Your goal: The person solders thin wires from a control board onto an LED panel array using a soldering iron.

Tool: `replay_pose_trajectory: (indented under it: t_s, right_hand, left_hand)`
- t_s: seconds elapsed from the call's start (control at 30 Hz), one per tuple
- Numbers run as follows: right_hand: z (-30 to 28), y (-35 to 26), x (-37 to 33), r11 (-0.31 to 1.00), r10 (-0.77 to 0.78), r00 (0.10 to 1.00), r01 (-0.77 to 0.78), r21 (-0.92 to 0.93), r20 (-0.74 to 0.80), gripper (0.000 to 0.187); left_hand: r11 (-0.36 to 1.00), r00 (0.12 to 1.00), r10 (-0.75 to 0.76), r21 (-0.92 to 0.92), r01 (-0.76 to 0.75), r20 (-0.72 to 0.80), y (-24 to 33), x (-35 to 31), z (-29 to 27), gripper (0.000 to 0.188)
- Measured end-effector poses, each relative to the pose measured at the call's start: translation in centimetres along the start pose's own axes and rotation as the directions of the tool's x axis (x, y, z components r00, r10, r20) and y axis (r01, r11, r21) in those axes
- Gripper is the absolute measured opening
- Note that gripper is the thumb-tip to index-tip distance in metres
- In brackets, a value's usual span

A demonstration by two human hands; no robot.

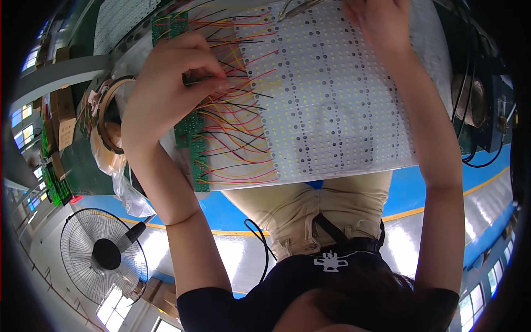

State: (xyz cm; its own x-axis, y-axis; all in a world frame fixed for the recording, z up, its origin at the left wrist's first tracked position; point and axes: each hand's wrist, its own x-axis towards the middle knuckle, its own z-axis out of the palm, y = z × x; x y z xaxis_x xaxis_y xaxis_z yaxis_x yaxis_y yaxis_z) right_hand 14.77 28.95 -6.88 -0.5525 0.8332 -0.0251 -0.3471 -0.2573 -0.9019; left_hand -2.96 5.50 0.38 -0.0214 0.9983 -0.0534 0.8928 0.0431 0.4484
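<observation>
My left hand (168,77) is bent over the row of wires, its thumb and forefinger pinched together on a wire (251,80). Red, black and yellow wires (235,124) run from small green circuit boards (198,157) to white panels dotted with small yellowish lights (326,99). Part of the board row is covered by that hand. Over the far right of the panels, my right hand (381,25) has its fingers curled, partly cut off by the upper edge; what they hold, if anything, is hidden. A slim metal tool (298,9) lies on the panels between the hands.
A round tape-like ring (108,116) and clear plastic film (130,191) sit left of the work. Black cables (469,83) and a dark box-shaped device (492,130) are on the right. A black fan (105,254) stands at the lower left.
</observation>
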Motion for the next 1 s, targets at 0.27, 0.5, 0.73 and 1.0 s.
replay_pose_trajectory:
  t_s: [0.27, 0.5, 0.73, 1.0]
  right_hand:
    - [0.0, -0.1, -0.1, 1.0, -0.018, 1.0, 0.018, 0.01, 0.014, 0.023]
    - [-0.2, -0.4, 0.4, 0.996, -0.073, 0.997, 0.072, -0.043, -0.017, 0.022]
    - [-0.1, -3.1, 0.2, 0.956, -0.175, 0.978, 0.197, -0.217, 0.114, 0.022]
    - [-1.9, -0.4, -1.3, 0.987, -0.087, 0.996, 0.083, -0.137, -0.018, 0.02]
  left_hand:
    - [0.992, 0.99, -0.021, -0.127, 0.003, -0.14, 0.3, 0.6, 1.4, 0.011]
    - [0.998, 0.969, 0.029, -0.055, -0.044, -0.246, 0.5, 1.2, 2.5, 0.009]
    - [0.978, 0.917, -0.145, -0.197, 0.075, -0.373, -0.1, 1.0, 3.6, 0.011]
    - [0.985, 0.921, -0.067, -0.174, -0.001, -0.384, -0.1, 1.4, 4.0, 0.011]
